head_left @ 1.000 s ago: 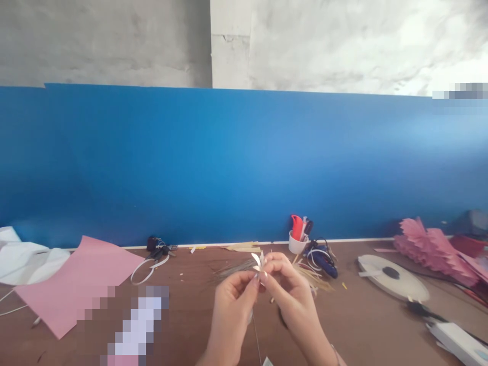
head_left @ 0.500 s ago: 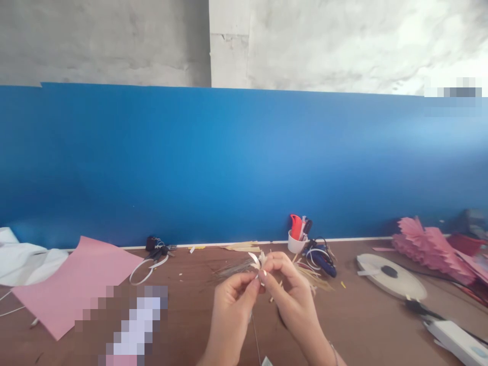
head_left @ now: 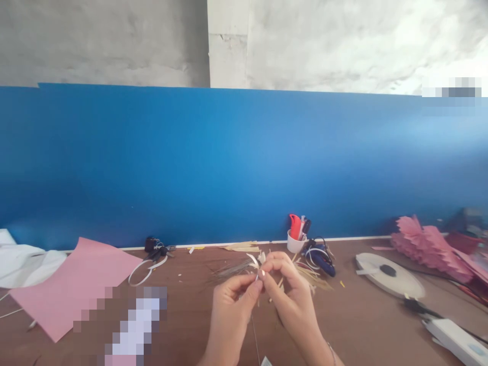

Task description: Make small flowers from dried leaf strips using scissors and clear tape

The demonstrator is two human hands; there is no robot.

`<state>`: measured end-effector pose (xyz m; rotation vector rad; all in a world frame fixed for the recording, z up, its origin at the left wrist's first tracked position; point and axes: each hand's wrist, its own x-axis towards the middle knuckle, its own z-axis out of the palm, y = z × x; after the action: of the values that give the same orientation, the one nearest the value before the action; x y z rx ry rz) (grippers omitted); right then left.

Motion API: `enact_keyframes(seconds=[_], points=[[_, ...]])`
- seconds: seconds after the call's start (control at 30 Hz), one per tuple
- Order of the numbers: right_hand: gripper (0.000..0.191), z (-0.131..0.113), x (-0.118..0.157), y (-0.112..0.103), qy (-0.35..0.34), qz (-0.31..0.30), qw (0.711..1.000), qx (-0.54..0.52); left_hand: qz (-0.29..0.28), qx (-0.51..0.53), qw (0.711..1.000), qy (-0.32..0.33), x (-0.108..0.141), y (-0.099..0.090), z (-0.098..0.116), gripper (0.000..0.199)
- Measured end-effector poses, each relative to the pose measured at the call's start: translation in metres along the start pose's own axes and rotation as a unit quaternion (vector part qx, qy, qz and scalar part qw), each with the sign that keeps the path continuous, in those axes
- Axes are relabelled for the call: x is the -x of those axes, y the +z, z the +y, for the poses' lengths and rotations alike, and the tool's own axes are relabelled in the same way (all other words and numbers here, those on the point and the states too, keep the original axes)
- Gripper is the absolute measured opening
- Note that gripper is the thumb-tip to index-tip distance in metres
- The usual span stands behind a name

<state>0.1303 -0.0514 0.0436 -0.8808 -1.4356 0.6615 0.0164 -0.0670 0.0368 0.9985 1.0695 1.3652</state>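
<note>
In the middle of the head view, both my hands meet over the brown table and pinch a small white paper flower (head_left: 252,261) with pointed, curled petals. My left hand (head_left: 232,310) is closed, thumb and forefinger pressed together at the flower's base. From the other side my right hand (head_left: 290,295) pinches the same spot, its fingers curled over. Fingertips hide most of the base. A thin stem-like strand (head_left: 255,335) runs down below the hands; whether it joins the flower I cannot tell. Behind the hands lie thin wires (head_left: 234,269) and straw-coloured strips (head_left: 314,277).
A white cup (head_left: 296,243) of tools and a blue-handled tool (head_left: 326,265) stand behind my right hand. Pink paper (head_left: 76,284) and scissors (head_left: 158,252) lie left. To the right are a cream reel (head_left: 407,284), folded pink paper (head_left: 430,249) and a white power strip (head_left: 459,340).
Both hands stay pinched at the flower's base, with my fingertips shifting slightly. The white petal now leans a little further left. The whole view has moved slightly.
</note>
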Motion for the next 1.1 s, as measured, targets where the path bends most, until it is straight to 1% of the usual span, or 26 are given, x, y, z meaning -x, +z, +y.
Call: enact_keyframes(seconds=[0.07, 0.17, 0.23, 0.33, 0.4, 0.43, 0.47, 0.53, 0.6, 0.67, 0.73, 0.87, 0.97, 1.03, 1.1], points=[[0.014, 0.000, 0.000, -0.001, 0.003, -0.006, 1.000, 0.000, 0.001, -0.006, 1.000, 0.001, -0.001, 0.000, 0.000, 0.024], [0.010, 0.002, 0.001, -0.002, -0.020, -0.006, 0.999, 0.037, 0.003, -0.028, 0.999, 0.033, -0.001, -0.001, 0.002, 0.024], [0.009, 0.003, 0.005, -0.002, -0.072, 0.011, 0.993, 0.095, 0.012, -0.045, 0.997, 0.058, -0.003, -0.003, 0.000, 0.022], [0.016, 0.000, 0.012, 0.001, -0.173, 0.054, 0.965, 0.190, 0.022, -0.054, 0.995, 0.085, -0.006, -0.006, -0.005, 0.020], [0.020, -0.005, 0.017, 0.001, -0.228, 0.066, 0.948, 0.215, 0.018, -0.050, 0.993, 0.103, -0.009, -0.008, -0.009, 0.018], [0.022, -0.008, 0.019, 0.000, -0.240, 0.068, 0.945, 0.209, 0.015, -0.049, 0.992, 0.113, -0.011, -0.010, -0.011, 0.018], [0.025, -0.010, 0.019, -0.002, -0.245, 0.065, 0.947, 0.196, 0.013, -0.048, 0.991, 0.123, -0.012, -0.011, -0.012, 0.017], [0.030, -0.014, 0.017, -0.007, -0.228, 0.051, 0.957, 0.173, 0.008, -0.050, 0.989, 0.141, -0.014, -0.012, -0.014, 0.016], [0.032, -0.014, 0.013, -0.013, -0.212, 0.022, 0.958, 0.190, 0.003, -0.055, 0.987, 0.153, -0.014, -0.013, -0.015, 0.016], [0.029, -0.011, 0.009, -0.016, -0.221, 0.006, 0.948, 0.229, -0.005, -0.058, 0.986, 0.155, -0.015, -0.014, -0.016, 0.015], [0.025, -0.008, 0.006, -0.016, -0.240, 0.014, 0.937, 0.253, -0.014, -0.054, 0.987, 0.150, -0.015, -0.014, -0.017, 0.015], [0.024, -0.007, 0.005, -0.015, -0.281, 0.022, 0.924, 0.259, -0.039, -0.007, 0.991, 0.131, -0.014, -0.014, -0.014, 0.020], [0.025, -0.008, 0.006, -0.015, -0.311, 0.001, 0.913, 0.265, -0.052, 0.048, 0.990, 0.119, -0.013, -0.013, -0.011, 0.024], [0.028, -0.008, 0.007, -0.014, -0.319, -0.020, 0.908, 0.270, -0.051, 0.079, 0.989, 0.111, -0.013, -0.013, -0.008, 0.025], [0.028, -0.008, 0.009, -0.014, -0.304, -0.046, 0.918, 0.251, -0.052, 0.085, 0.988, 0.115, -0.014, -0.014, -0.008, 0.025]])
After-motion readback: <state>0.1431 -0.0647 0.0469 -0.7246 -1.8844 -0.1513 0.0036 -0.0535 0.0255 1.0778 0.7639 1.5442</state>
